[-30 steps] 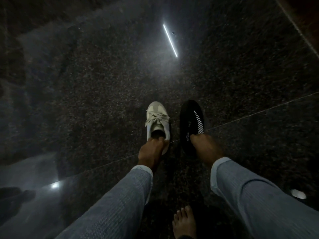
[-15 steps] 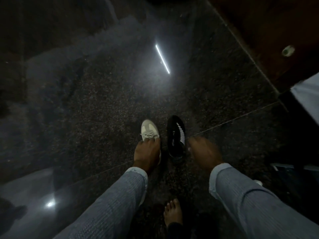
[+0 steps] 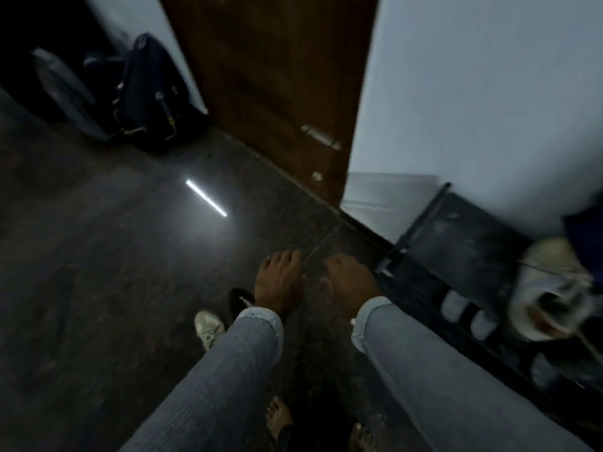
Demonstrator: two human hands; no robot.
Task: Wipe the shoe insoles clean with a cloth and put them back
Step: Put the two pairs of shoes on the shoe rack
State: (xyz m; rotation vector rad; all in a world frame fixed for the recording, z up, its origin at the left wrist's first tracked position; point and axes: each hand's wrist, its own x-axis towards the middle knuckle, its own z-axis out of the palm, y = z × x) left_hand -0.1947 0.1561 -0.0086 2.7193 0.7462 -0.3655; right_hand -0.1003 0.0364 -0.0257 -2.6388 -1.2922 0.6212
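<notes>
- The white sneaker (image 3: 208, 327) lies on the dark floor (image 3: 98, 288) near my left sleeve (image 3: 241, 353), its toe showing just left of the cuff.
- The black shoe (image 3: 239, 301) lies beside it, a little farther out, mostly hidden behind my left wrist.
- I cannot see any insole or cloth clearly in this blurred view.
- My left hand (image 3: 280, 282) hangs above the floor beyond the two shoes, fingers loosely curled, holding nothing and touching neither shoe.
- My right hand (image 3: 349, 282) hangs just to its right, fingers also relaxed and bent downward, holding nothing.
- My bare feet (image 3: 279, 419) stand on the floor at the near edge, between my arms.
- To the right stands a dark shoe rack (image 3: 456, 256) against the pale wall (image 3: 489, 93); a light-coloured shoe (image 3: 551, 288) rests on it at the far right, blurred.
- A brown wooden door (image 3: 277, 76) stands beyond my hands, with a metal fitting low on it.
- A dark bag (image 3: 153, 93) sits on the floor at the far left, beside the door.
- A bright strip of light (image 3: 206, 198) reflects on the polished floor.
</notes>
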